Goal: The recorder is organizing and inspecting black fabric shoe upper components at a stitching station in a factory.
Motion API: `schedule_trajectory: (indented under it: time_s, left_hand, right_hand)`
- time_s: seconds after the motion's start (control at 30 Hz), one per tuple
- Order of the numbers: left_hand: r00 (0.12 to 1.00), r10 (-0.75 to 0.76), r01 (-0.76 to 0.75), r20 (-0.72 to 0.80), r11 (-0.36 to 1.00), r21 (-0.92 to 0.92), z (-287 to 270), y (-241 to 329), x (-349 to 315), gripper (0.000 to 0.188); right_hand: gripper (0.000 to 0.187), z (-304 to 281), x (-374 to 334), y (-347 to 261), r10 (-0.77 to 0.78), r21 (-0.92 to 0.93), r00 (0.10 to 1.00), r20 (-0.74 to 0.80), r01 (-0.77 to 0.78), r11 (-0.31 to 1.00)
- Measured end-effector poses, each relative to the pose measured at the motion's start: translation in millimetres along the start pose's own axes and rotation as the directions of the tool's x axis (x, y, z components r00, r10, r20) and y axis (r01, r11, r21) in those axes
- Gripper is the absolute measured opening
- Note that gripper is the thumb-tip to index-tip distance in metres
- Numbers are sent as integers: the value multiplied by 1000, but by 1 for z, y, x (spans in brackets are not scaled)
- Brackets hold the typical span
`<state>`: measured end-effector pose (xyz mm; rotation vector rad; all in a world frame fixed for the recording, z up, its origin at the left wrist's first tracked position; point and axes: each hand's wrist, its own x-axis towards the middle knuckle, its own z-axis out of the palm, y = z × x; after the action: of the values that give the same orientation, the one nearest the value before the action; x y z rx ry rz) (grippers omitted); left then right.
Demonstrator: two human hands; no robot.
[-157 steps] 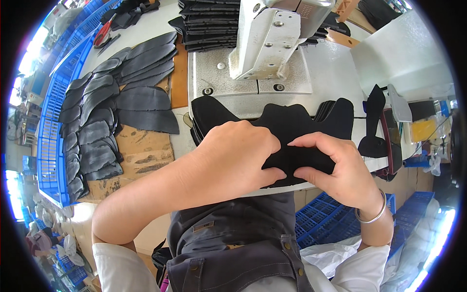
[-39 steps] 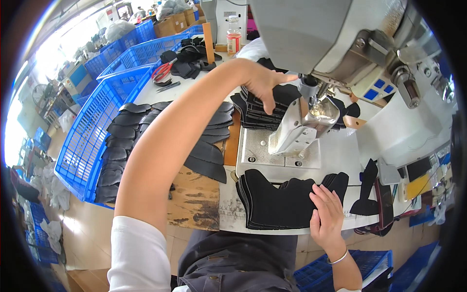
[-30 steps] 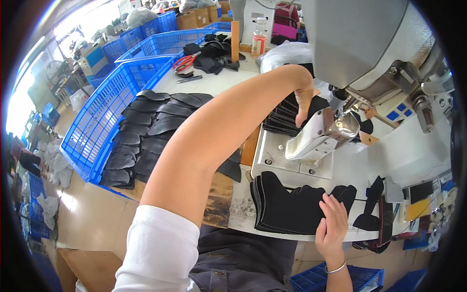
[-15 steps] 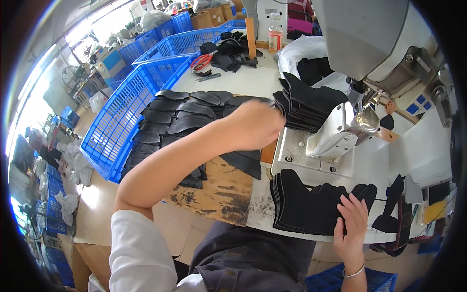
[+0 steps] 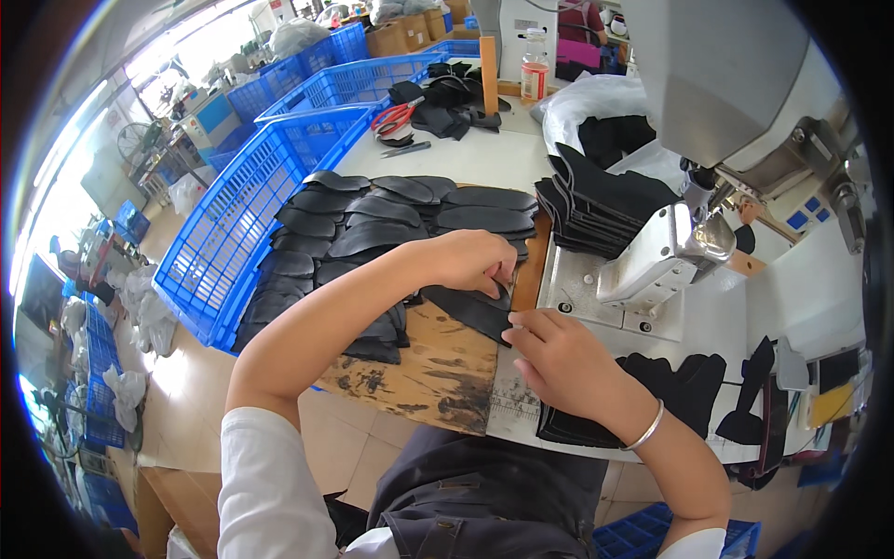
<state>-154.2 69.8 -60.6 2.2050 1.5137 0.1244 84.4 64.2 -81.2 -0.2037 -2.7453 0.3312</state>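
My left grip [image 5: 464, 261] bent over a dark oval piece [image 5: 461, 309], thumb and fingers curled down at its upper edge, and the fingertips were so tucked in that I cannot tell whether they pinched it or only touched it. My right grip [image 5: 570, 365] reached in from the other side, fingers bent at the piece's right end and thumb set apart from them; whether it had hold of anything I cannot tell either. The piece lay on the stained wooden board [image 5: 419, 373] at the near side of the white worktop [image 5: 456, 158]. It looked long, smooth and almost black, and a greyer patch showed beside my left fingertips, though I could not make out if that was the same piece or another. My left forearm covered part of the overlapping rows of similar pieces [image 5: 372, 210], and my right wrist hid the middle of a pile of black cut shapes [image 5: 678, 377]. The sewing machine [image 5: 726, 79] was cut off at the upper edge of my view.
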Motion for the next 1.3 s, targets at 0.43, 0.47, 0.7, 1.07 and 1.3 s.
schedule_trajectory:
  time_s: [0.43,0.47,0.7,1.07,1.3]
  left_hand:
    - [648,-444,-287,-618,609,-739,-20,-57,-65,15]
    - [617,-412,-464,-670,498,-733,-27,-65,-76,15]
    - [777,-119,-573,-618,272,-773,-51,-26,-92,20]
    - [937,250,-344,-243,547,-763,-22,129,-51,25]
    - [974,222,-205,-45,780,-591,55,137,6,41]
  right_hand:
    - [32,16,5,9,-4,-33,1000,29,5,999]
    - [33,15,5,9,-7,-39,999,44,9,999]
    - [41,11,11,9,178,106,973,150,-195,975]
    - [29,-71,-49,-7,233,955,935,269,-290,59]
    - [14,-94,-121,-3,621,766,645,446,-634,107]
